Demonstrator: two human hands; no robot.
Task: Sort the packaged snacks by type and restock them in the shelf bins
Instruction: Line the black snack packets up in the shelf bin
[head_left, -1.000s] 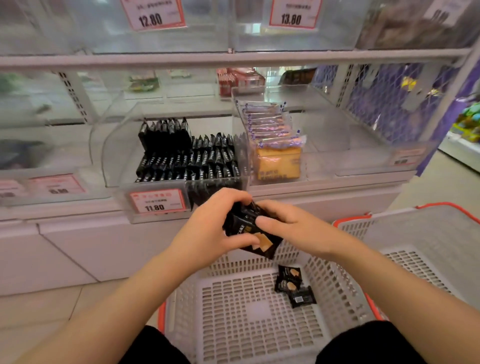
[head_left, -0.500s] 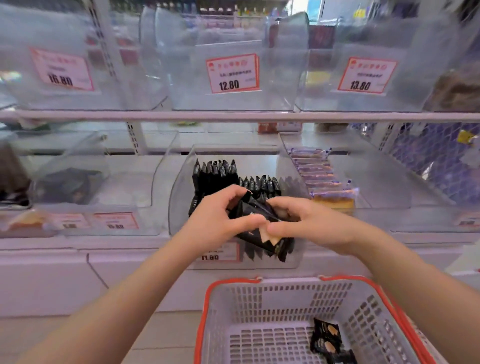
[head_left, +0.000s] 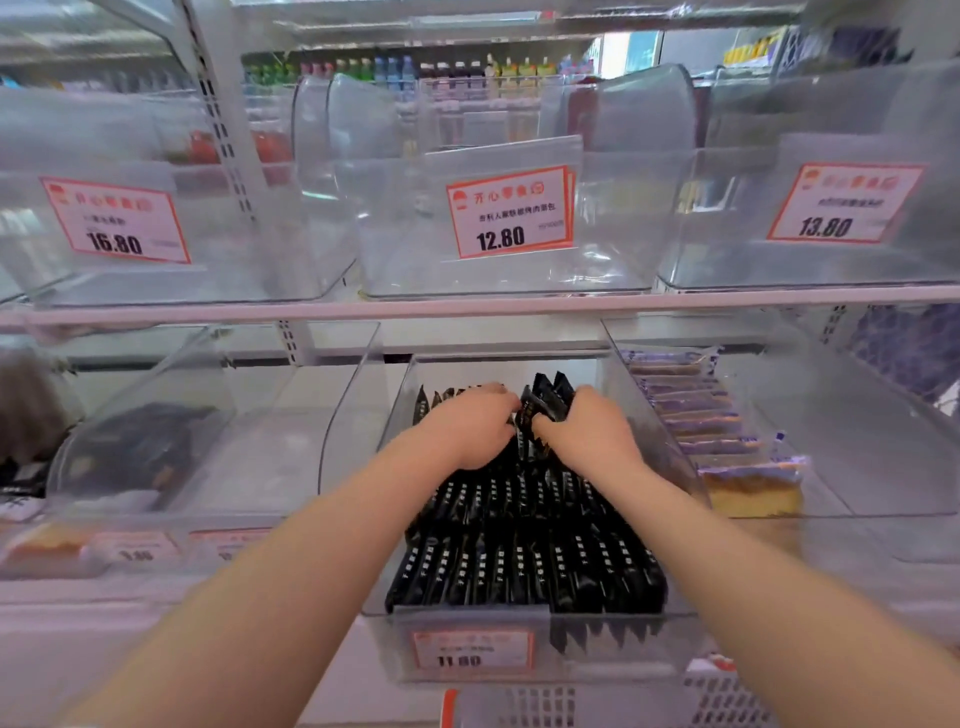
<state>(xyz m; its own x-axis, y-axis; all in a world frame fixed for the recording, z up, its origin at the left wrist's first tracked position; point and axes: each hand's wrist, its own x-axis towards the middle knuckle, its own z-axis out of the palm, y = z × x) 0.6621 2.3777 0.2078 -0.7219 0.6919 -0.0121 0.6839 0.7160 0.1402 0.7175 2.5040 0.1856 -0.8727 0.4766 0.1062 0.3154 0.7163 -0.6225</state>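
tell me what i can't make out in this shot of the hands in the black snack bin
Head view only:
- Fingertips of the left hand and right hand: buried among the black packets, so the exact number held is unclear.
- Basket: cut off by the bottom edge; contents unseen.
- Dark goods in the left bin: blurred behind clear plastic.
- Small print on the 11.80 tag: too blurred to read.

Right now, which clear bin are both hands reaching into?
The middle lower-shelf bin tagged 11.80, full of black packets. Left hand and right hand grip packets at its back; neighbouring bins go untouched.
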